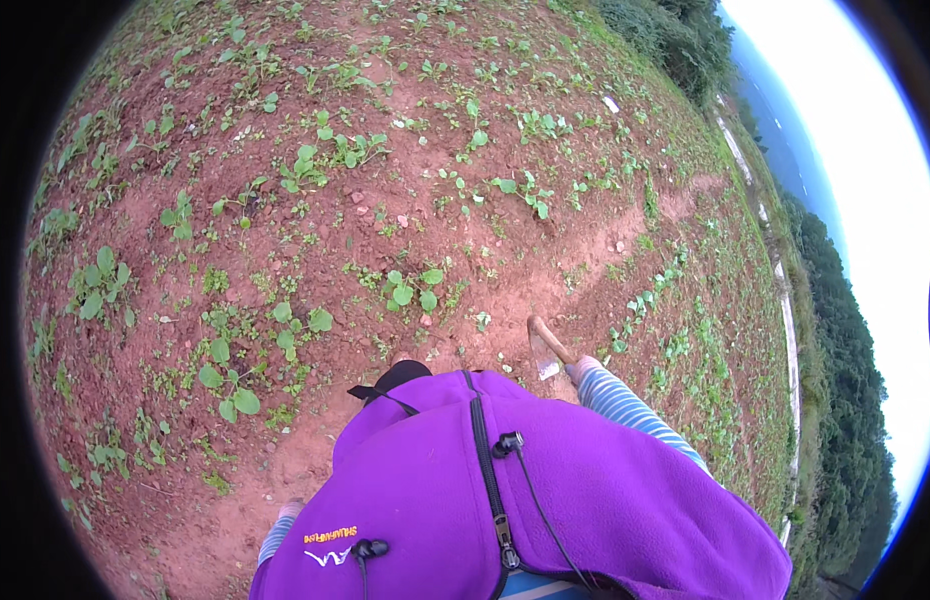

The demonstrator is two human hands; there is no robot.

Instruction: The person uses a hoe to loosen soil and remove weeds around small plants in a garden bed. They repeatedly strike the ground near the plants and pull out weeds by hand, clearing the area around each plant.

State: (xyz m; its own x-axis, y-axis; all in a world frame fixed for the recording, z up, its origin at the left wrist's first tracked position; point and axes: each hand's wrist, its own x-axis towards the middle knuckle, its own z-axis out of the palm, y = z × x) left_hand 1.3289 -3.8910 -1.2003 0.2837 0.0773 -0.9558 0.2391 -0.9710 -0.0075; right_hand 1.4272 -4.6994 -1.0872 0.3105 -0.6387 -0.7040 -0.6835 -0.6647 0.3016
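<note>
My right hand (582, 367), below a blue-and-white striped sleeve, is closed round the wooden handle of a small hoe (557, 343). Its pale metal blade hangs close to the reddish soil, just ahead of my body. At the lower left, only a bit of my left hand (293, 508) shows beside my purple jacket (415, 480); its fingers are hidden. A leafy green seedling (413, 290) grows a short way ahead of the hoe and to its left.
Seedlings (230, 390) and small weeds cover the red soil on the left and ahead. A bare dirt strip (575, 270) runs up to the right. Beyond lie a pale path (785, 300) and dark trees (835, 370). Two earphones (507, 443) dangle over my jacket.
</note>
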